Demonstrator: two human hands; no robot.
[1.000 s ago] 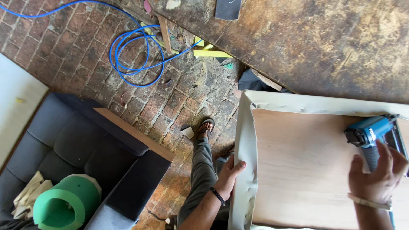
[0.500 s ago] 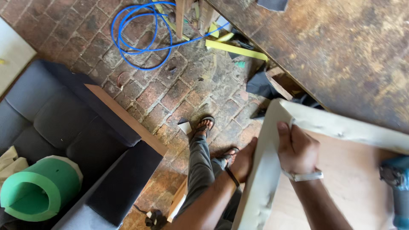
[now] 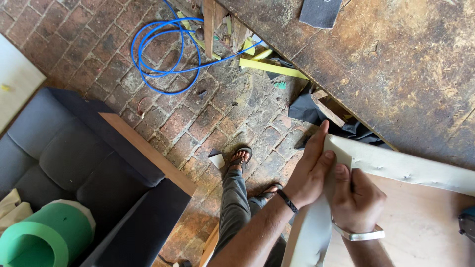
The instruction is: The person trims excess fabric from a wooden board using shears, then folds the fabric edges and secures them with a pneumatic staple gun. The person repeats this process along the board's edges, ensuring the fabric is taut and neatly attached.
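A plywood panel (image 3: 420, 222) lies at the lower right, wrapped along its edges in cream upholstery material (image 3: 396, 165). At the panel's near corner my left hand (image 3: 309, 170) presses flat against the folded cream material, fingers extended. My right hand (image 3: 356, 198), with a metal bracelet on the wrist, pinches the same fold at the corner from the panel side. A blue power stapler (image 3: 466, 225) rests on the plywood at the far right edge, only partly in frame and apart from both hands.
A worn wooden workbench (image 3: 396, 59) fills the upper right. A coiled blue air hose (image 3: 163, 49) lies on the brick floor. A dark grey sofa piece (image 3: 79, 158) with a green foam roll (image 3: 42, 237) stands at left. My sandalled feet (image 3: 240, 158) are below.
My right hand let go of the blue stapler and moved left to the panel's corner. Both hands now meet on the cream material there. The view shifted right and down.
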